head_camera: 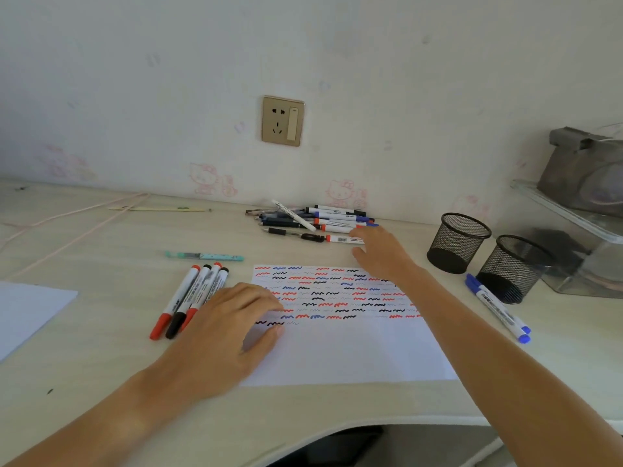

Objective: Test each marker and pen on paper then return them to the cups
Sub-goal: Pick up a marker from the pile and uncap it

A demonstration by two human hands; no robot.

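I've got my left hand flat on the paper, rows of squiggles filling its top half. My right hand reaches, fingers loose and empty, to the untested pile just beyond. Both cups to its right look empty, so I judge we're about midway.

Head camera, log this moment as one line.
left hand open, pressing paper | right hand open, reaching marker pile | cups hold no pens
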